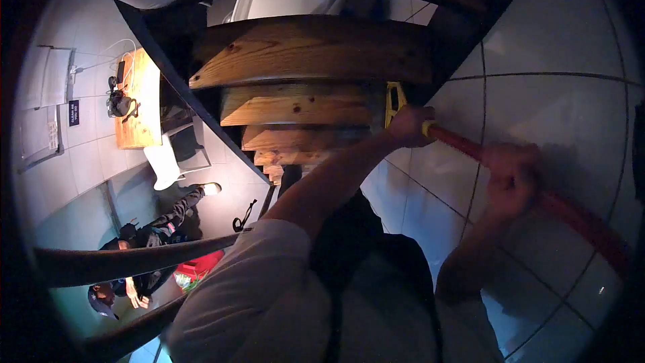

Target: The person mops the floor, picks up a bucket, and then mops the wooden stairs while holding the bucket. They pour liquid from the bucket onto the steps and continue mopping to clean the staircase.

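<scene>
My left hand (410,127) is wrapped round the upper end of a long red pole (458,142), close to its yellow collar. Beyond that hand is a yellow, open-framed head (394,102) with a dark middle, right at the edge of the wooden stair treads (295,104). Lower down the same pole, my right hand (512,178) is closed round it, a little blurred. The pole slants from the treads down to the right, in front of the tiled wall. What the yellow head does against the tread is partly hidden by my left hand.
A dark handrail (154,260) runs along the left. Below it are people in dark clothes, one wearing a cap (103,304), beside a red bag (199,265). A wooden table (144,104) and a white chair (161,165) stand further off. White tiled wall (551,114) rises at right.
</scene>
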Motion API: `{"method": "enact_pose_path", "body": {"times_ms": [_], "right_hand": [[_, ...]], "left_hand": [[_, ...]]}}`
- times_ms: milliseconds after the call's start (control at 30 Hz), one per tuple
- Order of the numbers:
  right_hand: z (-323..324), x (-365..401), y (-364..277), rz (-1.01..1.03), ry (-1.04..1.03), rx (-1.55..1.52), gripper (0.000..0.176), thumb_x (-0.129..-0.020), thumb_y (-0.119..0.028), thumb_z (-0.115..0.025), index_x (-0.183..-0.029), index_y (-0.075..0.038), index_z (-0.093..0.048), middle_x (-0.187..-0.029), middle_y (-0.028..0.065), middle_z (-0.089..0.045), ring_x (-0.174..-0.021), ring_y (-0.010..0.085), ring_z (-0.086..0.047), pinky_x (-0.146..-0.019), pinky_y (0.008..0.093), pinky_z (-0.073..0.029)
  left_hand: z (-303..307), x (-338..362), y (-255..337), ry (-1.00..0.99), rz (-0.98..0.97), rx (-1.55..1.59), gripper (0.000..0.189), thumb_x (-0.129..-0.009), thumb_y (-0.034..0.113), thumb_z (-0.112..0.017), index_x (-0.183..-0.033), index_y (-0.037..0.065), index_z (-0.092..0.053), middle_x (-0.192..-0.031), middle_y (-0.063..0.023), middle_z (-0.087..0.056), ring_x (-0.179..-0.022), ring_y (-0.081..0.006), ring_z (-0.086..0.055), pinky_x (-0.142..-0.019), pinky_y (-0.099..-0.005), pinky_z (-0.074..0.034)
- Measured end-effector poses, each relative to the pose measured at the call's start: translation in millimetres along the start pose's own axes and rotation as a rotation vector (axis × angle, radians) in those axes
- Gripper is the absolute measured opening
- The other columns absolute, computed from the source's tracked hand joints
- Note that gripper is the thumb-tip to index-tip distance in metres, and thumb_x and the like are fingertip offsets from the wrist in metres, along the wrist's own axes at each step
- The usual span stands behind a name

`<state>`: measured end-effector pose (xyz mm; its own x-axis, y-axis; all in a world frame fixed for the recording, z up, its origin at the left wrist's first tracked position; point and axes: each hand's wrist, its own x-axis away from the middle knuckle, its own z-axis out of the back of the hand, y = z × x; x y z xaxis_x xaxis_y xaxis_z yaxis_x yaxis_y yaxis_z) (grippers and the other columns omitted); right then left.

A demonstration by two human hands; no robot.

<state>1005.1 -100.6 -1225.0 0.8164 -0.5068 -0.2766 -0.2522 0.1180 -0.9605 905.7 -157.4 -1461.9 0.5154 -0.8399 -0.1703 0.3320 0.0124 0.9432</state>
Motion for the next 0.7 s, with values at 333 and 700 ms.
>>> {"method": "enact_pose_path", "body": {"times_ms": [333,700], "right_hand": [[-107.5,-11.8,21.7,0.142,-0.301,-0.266,0.019,-0.086,-0.015,-0.057,-0.072,-0.006,-0.048,-0.056,0.0043,-0.046,-0.044,0.0167,-0.043,-0.047,0.0349,-0.038],[-288.1,-10.6,120.3,0.013,-0.372,-0.472,0.017,-0.084,-0.011,-0.057,-0.072,-0.003,-0.05,-0.055,0.0049,-0.047,-0.046,0.0162,-0.044,-0.049,0.0355,-0.04]], "left_hand": [[149.4,83.1,-9.9,-0.16,0.162,-0.247,0.05,-0.065,0.041,-0.081,-0.105,0.014,-0.068,-0.099,-0.0133,-0.068,-0.095,-0.0317,-0.066,-0.085,-0.0434,-0.052],[312.7,208.6,-78.0,0.401,0.252,-0.508,0.027,-0.061,0.022,-0.081,-0.073,0.008,-0.062,-0.071,-0.0133,-0.064,-0.065,-0.0352,-0.063,-0.057,-0.04,-0.049]]}}
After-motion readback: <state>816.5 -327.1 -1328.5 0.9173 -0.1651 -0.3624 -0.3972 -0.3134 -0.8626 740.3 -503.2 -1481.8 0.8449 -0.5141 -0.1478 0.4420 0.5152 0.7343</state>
